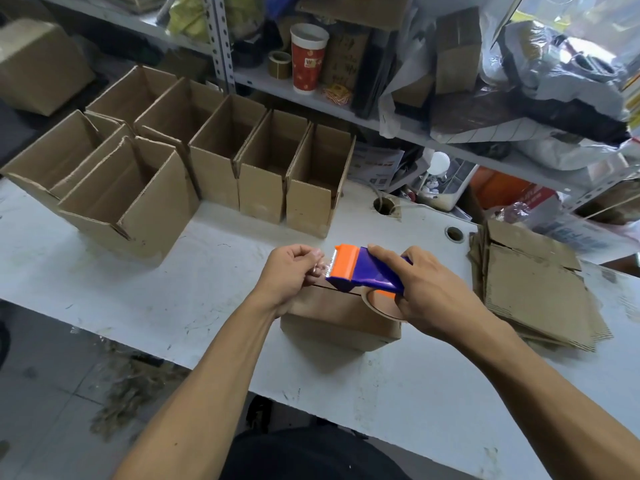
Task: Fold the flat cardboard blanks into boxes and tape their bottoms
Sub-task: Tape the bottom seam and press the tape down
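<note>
At centre our box [341,318] lies bottom-up; our left hand [289,271] pinches the tape end, our right hand [429,289] grips the tape dispenser [363,270]. Seven open boxes [214,157] crowd ten o'clock; one stack of blanks [536,289] at three

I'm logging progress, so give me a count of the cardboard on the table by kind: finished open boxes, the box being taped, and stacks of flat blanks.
Finished open boxes: 7
Box being taped: 1
Stack of flat blanks: 1
Total: 9
</note>
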